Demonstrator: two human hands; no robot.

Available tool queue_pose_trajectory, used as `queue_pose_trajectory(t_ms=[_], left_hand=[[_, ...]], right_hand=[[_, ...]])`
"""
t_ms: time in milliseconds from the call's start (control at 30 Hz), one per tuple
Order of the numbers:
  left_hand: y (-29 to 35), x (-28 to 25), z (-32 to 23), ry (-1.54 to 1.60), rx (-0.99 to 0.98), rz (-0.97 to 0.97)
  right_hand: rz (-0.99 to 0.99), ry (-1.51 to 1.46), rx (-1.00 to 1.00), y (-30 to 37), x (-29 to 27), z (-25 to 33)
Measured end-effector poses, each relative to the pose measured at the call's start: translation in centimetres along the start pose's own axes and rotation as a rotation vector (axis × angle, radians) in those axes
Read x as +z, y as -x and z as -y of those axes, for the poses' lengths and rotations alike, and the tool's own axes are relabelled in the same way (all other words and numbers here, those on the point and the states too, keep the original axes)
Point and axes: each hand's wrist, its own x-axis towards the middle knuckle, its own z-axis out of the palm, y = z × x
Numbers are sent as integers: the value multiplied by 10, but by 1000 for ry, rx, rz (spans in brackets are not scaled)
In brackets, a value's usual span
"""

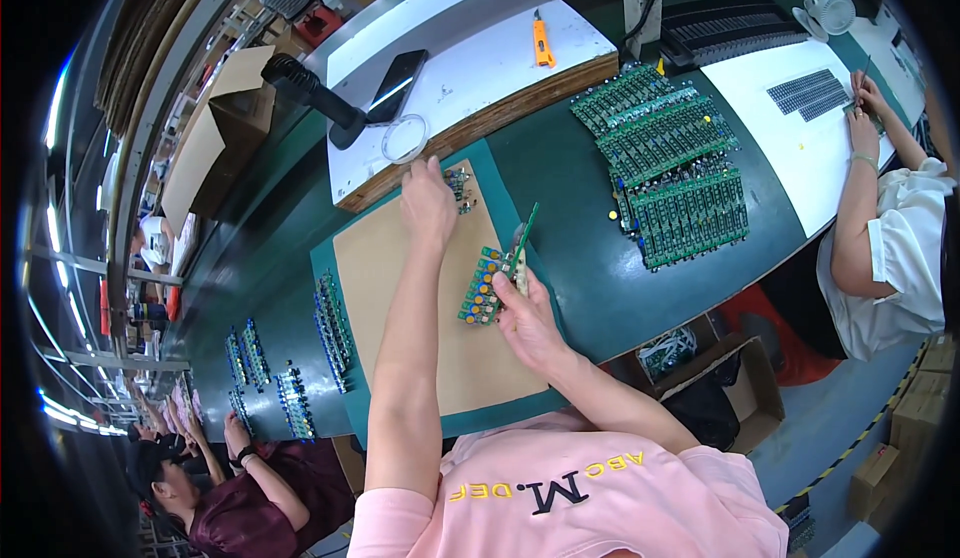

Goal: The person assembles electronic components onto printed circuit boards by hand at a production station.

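My right hand (532, 330) is closed on a green circuit board (482, 288) with rows of blue and orange round parts. A narrow green strip (529, 226) and a grey and cream piece stick up from the same grip; I cannot tell what that piece is. Farther off, my left hand (427, 203) has its fingers drawn together by the front edge of the white-topped platform; what they hold, if anything, is hidden. Small circuit board pieces (460, 190) lie just right of it. Below both hands is a brown sheet (390, 288) on a green mat (487, 158).
On the platform (480, 33) are a clear round dish (405, 139), a phone (398, 85), an orange utility knife (542, 43) and a black stand (318, 98). Panels of circuit boards (680, 158) lie right, more boards (332, 330) left. Co-workers sit on both sides.
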Motion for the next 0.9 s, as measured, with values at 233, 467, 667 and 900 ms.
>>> queue_pose_trajectory(t_ms=[233, 467, 667, 900], left_hand=[[21, -4, 17, 175, 184, 69], [26, -6, 17, 195, 176, 41], [27, -9, 21, 244, 274, -21], [48, -33, 21, 445, 208, -57]], right_hand=[[6, 16, 11, -1, 0, -2], [5, 34, -12, -1, 4, 0], [-15, 61, -14, 0, 2, -4], [-23, 103, -2, 2, 8, -2]])
